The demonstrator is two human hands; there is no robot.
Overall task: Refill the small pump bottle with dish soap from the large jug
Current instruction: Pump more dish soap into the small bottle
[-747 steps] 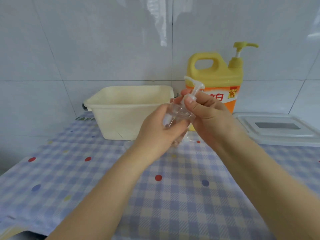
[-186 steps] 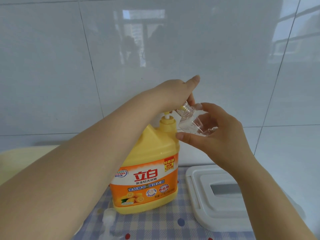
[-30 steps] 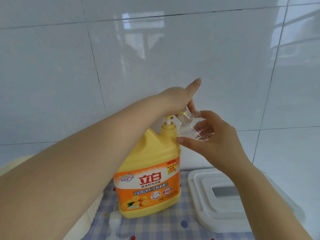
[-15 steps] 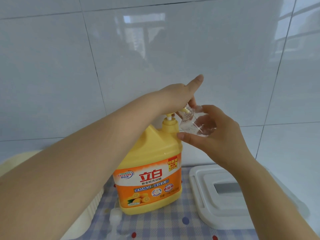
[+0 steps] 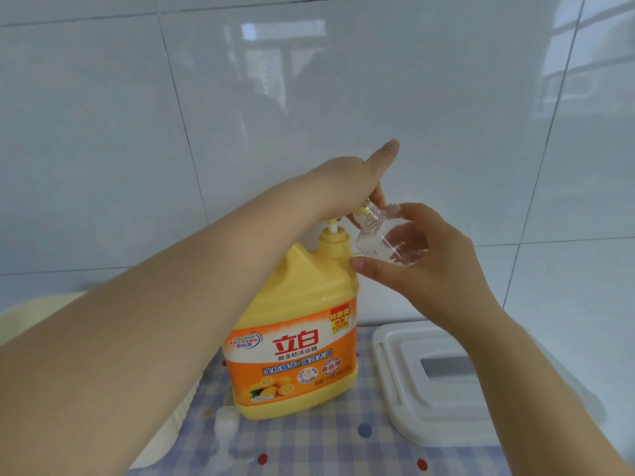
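Landmark: the yellow dish soap jug (image 5: pixel 295 338) stands upright on the desk (image 5: pixel 343 448), which wears a blue checked cloth with coloured dots.
Jug pump: its yellow nozzle (image 5: pixel 360 211) pokes out from under the left hand, above the jug's cap.
Left hand (image 5: pixel 347 180): lies on top of the jug's pump head, forefinger straight and pointing toward the wall; how the remaining fingers lie on the pump cannot be seen.
Small bottle (image 5: pixel 388 242): clear, pump removed, held in the air just right of the jug's cap, tilted with its threaded neck up against the nozzle.
Right hand (image 5: pixel 422 266): grip closed round the small bottle, thumb beneath and fingers curled over the top.
Small pump head (image 5: pixel 225 424): white, lies on the cloth in front of the jug's left corner.
Cream tub (image 5: pixel 165 438): left of the jug, mostly behind the left forearm.
White lidded box (image 5: pixel 446 383): right of the jug.
Wall (image 5: pixel 137 132): glossy white tiles behind the jug.
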